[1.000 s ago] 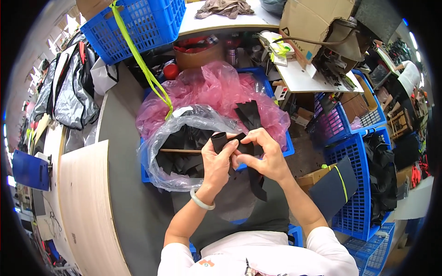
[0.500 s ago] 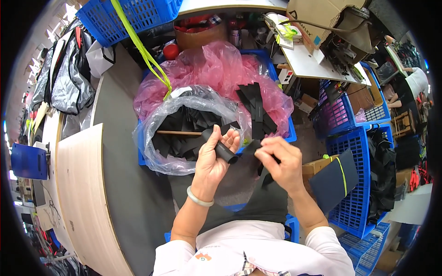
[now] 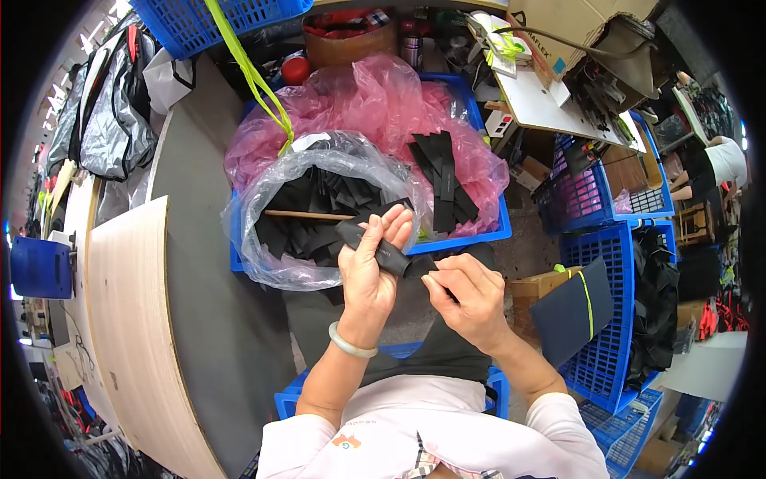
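Observation:
My left hand (image 3: 369, 275), palm up and wearing a pale bangle, is wrapped round a black fabric tube (image 3: 391, 258). At the tube's near right end, my right hand (image 3: 471, 299) pinches a small black fabric piece (image 3: 420, 265) between thumb and fingers. A thin wooden stick (image 3: 307, 215) runs across the mouth of a clear plastic bag (image 3: 249, 254). Its right end disappears at the black fabric by my left hand, so I cannot tell whether it is held. Black strips (image 3: 319, 191) fill the bag. More flat strips (image 3: 444, 184) lie crossed on pink plastic (image 3: 359, 104).
A blue crate (image 3: 493, 227) holds both bags. Blue crates (image 3: 610, 351) with black material stand at my right, beside a dark flat panel (image 3: 570, 313). A wooden board (image 3: 132, 319) lies to my left. A yellow-green strap (image 3: 239, 68) hangs over the bag.
My right hand has moved left and slightly down, bringing its black piece up to the tube's end. My left hand keeps its hold. The whole view has shifted slightly.

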### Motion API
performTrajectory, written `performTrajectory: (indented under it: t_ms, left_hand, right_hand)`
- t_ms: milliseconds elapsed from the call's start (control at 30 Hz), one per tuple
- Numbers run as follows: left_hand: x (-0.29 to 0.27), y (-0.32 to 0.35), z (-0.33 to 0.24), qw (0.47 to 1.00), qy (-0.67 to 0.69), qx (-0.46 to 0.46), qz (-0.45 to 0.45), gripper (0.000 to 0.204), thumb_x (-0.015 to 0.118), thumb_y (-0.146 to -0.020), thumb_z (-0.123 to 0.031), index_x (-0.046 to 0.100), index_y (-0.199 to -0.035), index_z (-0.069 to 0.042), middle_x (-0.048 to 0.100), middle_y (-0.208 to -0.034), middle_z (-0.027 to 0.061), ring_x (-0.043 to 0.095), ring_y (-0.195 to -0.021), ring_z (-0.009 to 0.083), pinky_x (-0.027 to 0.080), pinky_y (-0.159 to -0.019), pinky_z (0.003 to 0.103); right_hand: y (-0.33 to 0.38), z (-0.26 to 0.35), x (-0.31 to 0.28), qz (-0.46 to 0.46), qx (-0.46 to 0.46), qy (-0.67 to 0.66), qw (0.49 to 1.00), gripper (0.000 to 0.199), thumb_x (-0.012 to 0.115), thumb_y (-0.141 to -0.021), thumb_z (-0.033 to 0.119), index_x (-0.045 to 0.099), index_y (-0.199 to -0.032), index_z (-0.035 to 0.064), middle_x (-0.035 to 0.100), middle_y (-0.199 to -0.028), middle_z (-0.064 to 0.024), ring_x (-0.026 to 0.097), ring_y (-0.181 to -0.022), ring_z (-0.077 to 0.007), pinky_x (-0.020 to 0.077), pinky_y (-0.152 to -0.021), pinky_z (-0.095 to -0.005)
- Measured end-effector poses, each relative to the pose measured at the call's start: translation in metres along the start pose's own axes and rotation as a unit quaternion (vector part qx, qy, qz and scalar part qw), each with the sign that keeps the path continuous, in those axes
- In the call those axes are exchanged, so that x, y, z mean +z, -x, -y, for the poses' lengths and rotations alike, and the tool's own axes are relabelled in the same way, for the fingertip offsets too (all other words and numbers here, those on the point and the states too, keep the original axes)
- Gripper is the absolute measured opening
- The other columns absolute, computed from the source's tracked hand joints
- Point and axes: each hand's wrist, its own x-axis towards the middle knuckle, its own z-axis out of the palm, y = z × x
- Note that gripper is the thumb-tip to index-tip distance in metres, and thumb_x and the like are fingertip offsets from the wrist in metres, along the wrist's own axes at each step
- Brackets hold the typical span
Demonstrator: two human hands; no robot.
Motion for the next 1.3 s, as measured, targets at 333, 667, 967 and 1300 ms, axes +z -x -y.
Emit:
performTrajectory:
  t_ms: [333,667,967,1300]
  left_hand:
    - [0.005,0.009,0.005,0.993,-0.013,0.109,0.049,0.017,0.058,-0.088,-0.010,0.046,-0.099,-0.006,0.059,-0.104,0.0190,0.062,-0.092,0.0293,0.055,-0.077,0.035]
    - [-0.009,0.008,0.010,0.983,0.173,-0.032,0.057,0.008,0.056,-0.086,0.001,0.054,-0.090,-0.005,0.058,-0.100,0.0122,0.056,-0.100,0.0259,0.050,-0.087,0.035]
    - [-0.008,0.000,0.014,0.995,0.051,0.003,0.084,0.016,0.052,-0.085,0.008,0.051,-0.092,-0.006,0.058,-0.099,0.0109,0.058,-0.100,0.0263,0.050,-0.087,0.036]
    - [-0.004,-0.011,0.011,0.999,-0.027,0.022,0.022,0.021,0.056,-0.083,0.001,0.054,-0.097,-0.014,0.054,-0.082,-0.0007,0.046,-0.064,0.0079,0.041,-0.066,0.019]
  right_hand:
    - [0.004,0.002,0.012,0.002,0.074,-0.075,0.994,0.014,0.070,-0.067,-0.003,0.057,-0.073,-0.0004,0.058,-0.073,-0.0094,0.058,-0.058,-0.0214,0.0464,-0.049,-0.0292]
    - [0.003,0.008,0.011,-0.014,0.148,-0.079,0.986,0.017,0.072,-0.068,0.000,0.063,-0.082,0.0004,0.060,-0.086,-0.0094,0.060,-0.067,-0.0182,0.0485,-0.056,-0.0268]
    - [0.001,-0.008,0.010,0.017,0.084,-0.115,0.990,0.010,0.069,-0.069,0.001,0.062,-0.075,-0.0009,0.061,-0.079,-0.0101,0.061,-0.065,-0.0226,0.0487,-0.055,-0.0291]
    - [0.043,-0.019,0.026,0.256,0.232,-0.130,0.929,0.036,0.066,-0.070,0.024,0.061,-0.100,0.0055,0.045,-0.123,-0.0167,0.059,-0.088,-0.0352,0.0483,-0.073,-0.0423]
